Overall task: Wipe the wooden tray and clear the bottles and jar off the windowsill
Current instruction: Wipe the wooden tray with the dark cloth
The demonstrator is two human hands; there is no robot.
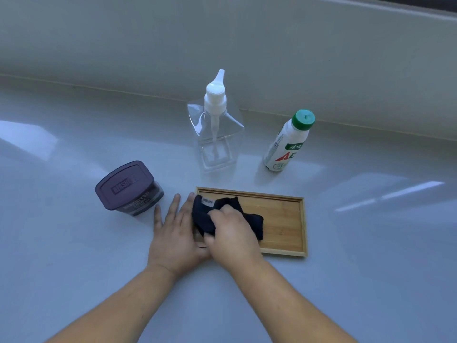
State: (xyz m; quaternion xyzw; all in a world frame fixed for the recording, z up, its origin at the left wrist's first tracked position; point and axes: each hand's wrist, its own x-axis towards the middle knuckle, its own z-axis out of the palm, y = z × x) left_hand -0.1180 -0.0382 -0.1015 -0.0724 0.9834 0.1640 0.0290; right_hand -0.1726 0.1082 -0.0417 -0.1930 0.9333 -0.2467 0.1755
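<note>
A rectangular wooden tray (282,219) lies flat on the pale windowsill in front of me. My right hand (232,233) grips a dark navy cloth (252,219) and presses it onto the tray's left half. My left hand (173,231) rests flat with fingers spread beside the tray's left edge, its fingertips touching the rim. A dark purple jar (128,188) with a square lid stands to the left. Behind the tray stand a clear pump bottle (215,134) and a white bottle with a green cap (288,142).
The glossy grey windowsill (74,243) spreads wide on both sides. A pale wall (222,45) rises right behind the bottles.
</note>
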